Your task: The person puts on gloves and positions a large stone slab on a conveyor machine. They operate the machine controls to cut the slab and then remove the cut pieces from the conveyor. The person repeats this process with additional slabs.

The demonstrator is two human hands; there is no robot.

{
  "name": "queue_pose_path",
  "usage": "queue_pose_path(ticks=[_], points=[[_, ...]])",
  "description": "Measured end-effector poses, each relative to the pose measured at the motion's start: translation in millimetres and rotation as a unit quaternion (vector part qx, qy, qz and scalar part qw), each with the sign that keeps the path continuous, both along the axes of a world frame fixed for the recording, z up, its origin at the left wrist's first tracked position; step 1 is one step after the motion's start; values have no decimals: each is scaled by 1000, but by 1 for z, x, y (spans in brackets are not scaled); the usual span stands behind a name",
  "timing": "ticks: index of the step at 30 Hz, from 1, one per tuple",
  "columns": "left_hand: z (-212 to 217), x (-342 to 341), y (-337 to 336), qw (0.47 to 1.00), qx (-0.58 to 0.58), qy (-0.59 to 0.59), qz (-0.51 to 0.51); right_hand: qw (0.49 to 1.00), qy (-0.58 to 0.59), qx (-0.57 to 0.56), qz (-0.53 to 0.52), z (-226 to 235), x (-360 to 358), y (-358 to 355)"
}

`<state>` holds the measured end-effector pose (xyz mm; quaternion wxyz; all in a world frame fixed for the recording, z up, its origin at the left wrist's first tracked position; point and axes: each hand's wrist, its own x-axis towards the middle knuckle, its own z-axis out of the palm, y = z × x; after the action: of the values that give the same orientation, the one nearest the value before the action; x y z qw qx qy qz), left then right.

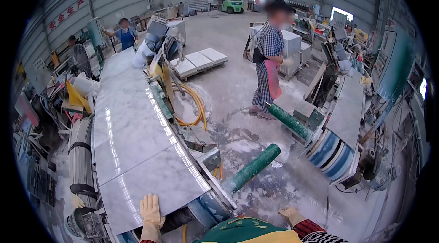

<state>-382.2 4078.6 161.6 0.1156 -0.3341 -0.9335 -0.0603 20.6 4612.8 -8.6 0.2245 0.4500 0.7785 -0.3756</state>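
Observation:
My left hand [152, 213], in a cream rubber glove, lies flat with its fingers stretched out on the near edge of a polished grey-white stone slab [157, 181]. The slab rests on a conveyor [201, 208], its blue belt end showing under the near edge. A second slab [130, 128] lies against its far edge, with only a thin seam between them. My right hand [292, 216], gloved the same way, hangs low at my right side, away from the slab. Its fingers are loosely extended and hold nothing that I can see. A green roller [254, 167] juts out between my hands.
Across the aisle stands another conveyor [340, 119] with a green roller [289, 121]. A person in a checked shirt [270, 44] stands between the lines. Yellow hoses [199, 110] lie beside my conveyor. Farther off are a slab-loaded pallet [201, 60] and a green forklift [232, 1].

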Motion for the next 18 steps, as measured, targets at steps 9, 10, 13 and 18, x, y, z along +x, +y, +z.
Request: queue_pose_path(ticks=[9,10,13,18], points=[[0,-4,2,1000,3,28,-9,998,26,14,50,20,-44,-5],[-1,-4,2,999,6,34,-12,998,37,16,57,21,-43,-5],[17,3,7,1000,14,17,-10,996,54,28,72,26,-40,-9],[-3,-3,1,999,16,35,-30,997,5,58,59,-3,-30,-3]])
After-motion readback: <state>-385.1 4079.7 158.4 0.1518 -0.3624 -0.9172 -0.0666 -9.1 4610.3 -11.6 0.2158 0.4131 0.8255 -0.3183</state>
